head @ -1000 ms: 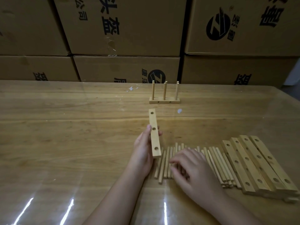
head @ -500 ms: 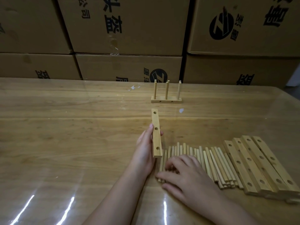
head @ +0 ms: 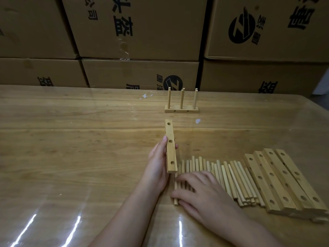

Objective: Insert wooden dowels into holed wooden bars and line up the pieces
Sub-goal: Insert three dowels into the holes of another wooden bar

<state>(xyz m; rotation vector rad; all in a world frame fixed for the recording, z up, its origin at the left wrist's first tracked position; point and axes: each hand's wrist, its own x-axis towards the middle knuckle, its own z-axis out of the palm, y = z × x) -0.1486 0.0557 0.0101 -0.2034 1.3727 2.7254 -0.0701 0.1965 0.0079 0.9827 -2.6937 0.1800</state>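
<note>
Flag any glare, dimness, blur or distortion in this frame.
Head view: dim overall, cardboard boxes shadowed; white glare streaks on the glossy table near the bottom edge; wide-angle lens tilts the boxes' edges outward; bar and dowels in focus, no motion blur visible.

The bars (head: pixel 272 184) and dowels (head: pixel 229 177) are showing pale yellow. The tabletop (head: pixel 71 148) is showing streaky brown grain, the tan boxes (head: pixel 160 32) black print.

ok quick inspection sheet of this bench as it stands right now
surface: wooden table, glossy finish
job's things: loose dowels in a row; spare holed bars at right; finished bar with three upright dowels at back
clutter: white flecks
hands: left hand grips a holed bar; right hand rests flat on the dowels
cables: nothing seen
surroundings: printed cartons stacked behind
</note>
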